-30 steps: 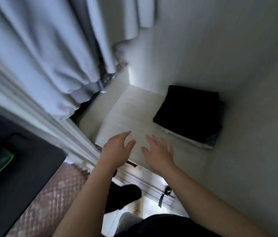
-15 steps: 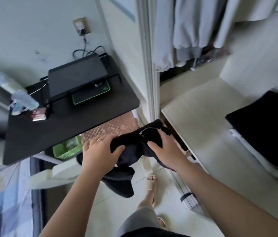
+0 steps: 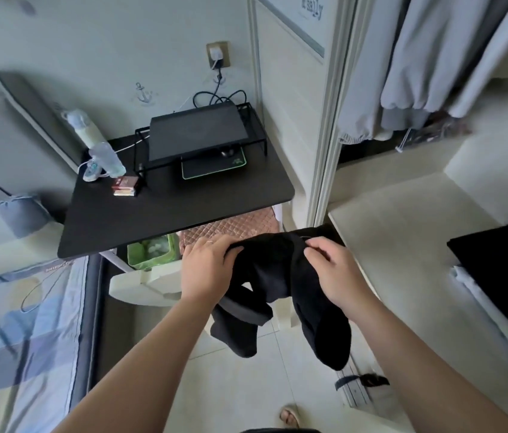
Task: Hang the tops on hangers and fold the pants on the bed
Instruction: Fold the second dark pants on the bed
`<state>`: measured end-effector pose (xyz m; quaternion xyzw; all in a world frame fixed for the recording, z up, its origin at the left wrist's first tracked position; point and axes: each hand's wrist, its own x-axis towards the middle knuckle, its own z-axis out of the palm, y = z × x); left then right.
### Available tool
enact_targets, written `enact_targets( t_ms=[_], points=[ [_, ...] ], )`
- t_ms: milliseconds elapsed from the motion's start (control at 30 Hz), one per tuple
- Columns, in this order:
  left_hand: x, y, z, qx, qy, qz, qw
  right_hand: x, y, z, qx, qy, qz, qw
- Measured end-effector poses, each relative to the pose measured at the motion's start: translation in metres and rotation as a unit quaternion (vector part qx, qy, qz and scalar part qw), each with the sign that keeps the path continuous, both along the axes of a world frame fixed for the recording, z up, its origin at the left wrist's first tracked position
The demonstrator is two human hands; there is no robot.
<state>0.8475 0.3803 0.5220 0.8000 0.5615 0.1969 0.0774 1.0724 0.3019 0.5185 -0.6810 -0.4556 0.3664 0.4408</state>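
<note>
black garment (image 3: pixel 274 270): held up at centre frame, above the floor, between the desk (image 3: pixel 168 214) edge and the wardrobe shelf (image 3: pixel 402 245); two limp lobes hang below the hands; legs or sleeves cannot be told
left hand (image 3: pixel 207 267): closed over the garment's upper edge, left of centre; fingers are curled round the cloth
right hand (image 3: pixel 333 270): closed on the same edge, right of centre; cloth is pinched under bent fingers
why held so: the top edge is taken at two points apart, so the weight is hung free and the shape can be read; nothing is dragged on the floor
bed (image 3: pixel 12 339): lower left of frame, blue patterned sheet; well apart from the garment; likely the folding surface if pants are being held
hanging clothes (image 3: pixel 418 57): upper right, pale grey, inside the wardrobe; likely kept there because the rail is there
folded stack (image 3: pixel 502 270): right edge of frame, dark on top, laid flat on the shelf, apart from the hands
desk: black, mid left; a stand (image 3: pixel 196 132), bottles and a small box are carried on it
bin (image 3: pixel 149 254): green, under the desk, just left of the left hand
step judged: garment is being identified or spread; neither hung nor folded yet
next judged: a turn toward the bed or a hanger is called for
risk: a dangling lobe could be caught on the desk corner
</note>
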Motion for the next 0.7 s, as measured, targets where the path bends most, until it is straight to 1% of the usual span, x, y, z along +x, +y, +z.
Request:
enact_targets(
  t_ms=[167,300,400,500,600,633,700],
  points=[
    [-0.040,-0.001,0.024,-0.010,-0.116,0.073,0.990,-0.032,0.014,0.057,0.067,-0.052,0.062,0.994],
    [-0.107,-0.005,0.059,0.029,-0.173,0.113,0.978,-0.085,0.037,0.095,0.118,-0.078,0.106,0.984],
    [-0.164,-0.008,0.091,0.063,-0.215,0.149,0.963,-0.133,0.054,0.121,0.157,-0.082,0.128,0.976],
    [-0.225,-0.016,0.123,0.066,-0.279,0.193,0.938,-0.195,0.066,0.143,0.198,-0.069,0.149,0.967],
    [-0.285,-0.029,0.152,0.060,-0.348,0.242,0.904,-0.265,0.066,0.158,0.219,-0.077,0.190,0.954],
    [-0.305,-0.034,0.160,0.063,-0.368,0.253,0.892,-0.288,0.063,0.161,0.248,-0.103,0.193,0.944],
    [-0.341,-0.047,0.174,0.069,-0.400,0.269,0.874,-0.333,0.049,0.167,0.345,-0.157,0.193,0.905]
  ],
)
